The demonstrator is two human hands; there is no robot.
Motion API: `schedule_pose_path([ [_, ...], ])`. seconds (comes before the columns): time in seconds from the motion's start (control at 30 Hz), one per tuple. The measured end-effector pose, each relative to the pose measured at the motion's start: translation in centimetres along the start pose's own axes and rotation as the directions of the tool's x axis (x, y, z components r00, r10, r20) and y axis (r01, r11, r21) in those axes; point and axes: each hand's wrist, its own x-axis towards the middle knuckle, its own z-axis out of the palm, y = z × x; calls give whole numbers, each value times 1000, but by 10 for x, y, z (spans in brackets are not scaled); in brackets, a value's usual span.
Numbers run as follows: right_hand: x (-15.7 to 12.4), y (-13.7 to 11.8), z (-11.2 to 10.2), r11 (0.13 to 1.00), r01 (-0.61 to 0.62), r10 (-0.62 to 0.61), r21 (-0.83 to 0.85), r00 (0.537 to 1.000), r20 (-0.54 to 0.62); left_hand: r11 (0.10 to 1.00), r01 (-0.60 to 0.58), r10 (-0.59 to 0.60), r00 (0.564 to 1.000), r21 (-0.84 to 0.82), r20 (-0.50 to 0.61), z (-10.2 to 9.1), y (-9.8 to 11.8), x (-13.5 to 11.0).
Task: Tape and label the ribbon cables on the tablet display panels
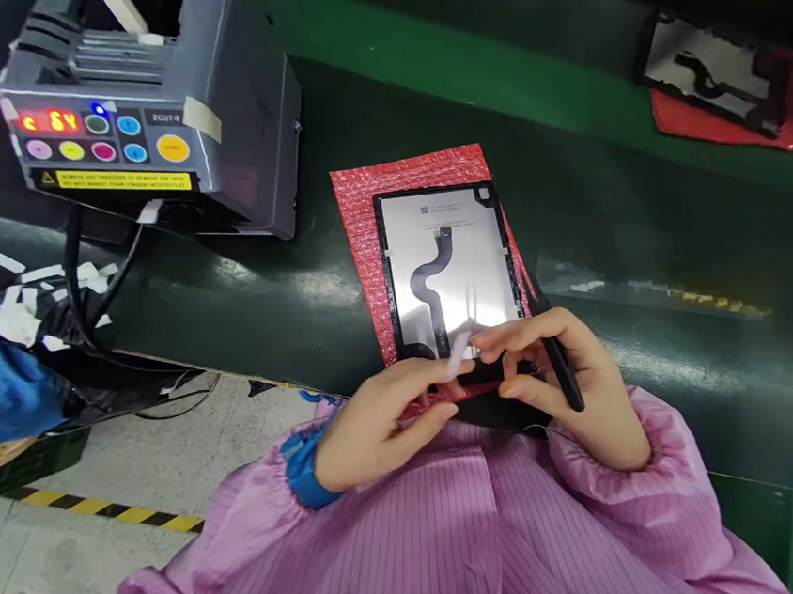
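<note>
One tablet display [481,255] | near end, left hand [385,423]: white strip [458,357] at fingertips, grip unclear | right hand [577,363]: holding black tweezers [562,372] | advise edge-only pinch, clear of flex cable [429,286]

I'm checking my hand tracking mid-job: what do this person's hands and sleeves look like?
The left hand and right hand are ungloved. A bright blue, gathered wristband circles the left wrist; none shows on the right. The left sleeve and right sleeve are pink and loose, matching the pinstriped smock.
</note>
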Motion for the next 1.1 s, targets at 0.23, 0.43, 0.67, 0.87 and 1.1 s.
schedule_pose_path([
  [0.23,42,-21,11,998,-46,49,-31,991,125,994,15,-6,997,109,-82,4,0,2],
  [0.43,82,5,17,991,11,7,-135,991,134,855,124,-2,972,503,-237,-1,-17,-4],
  [0.67,97,23,25,959,107,-63,-262,983,170,688,149,98,951,710,-294,-5,-33,2],
  [0.87,103,21,22,951,115,-62,-287,980,188,644,128,141,949,754,-282,-1,-36,6],
  [1.1,107,23,27,893,126,-80,-433,989,122,579,167,73,964,798,-255,3,-36,7],
])
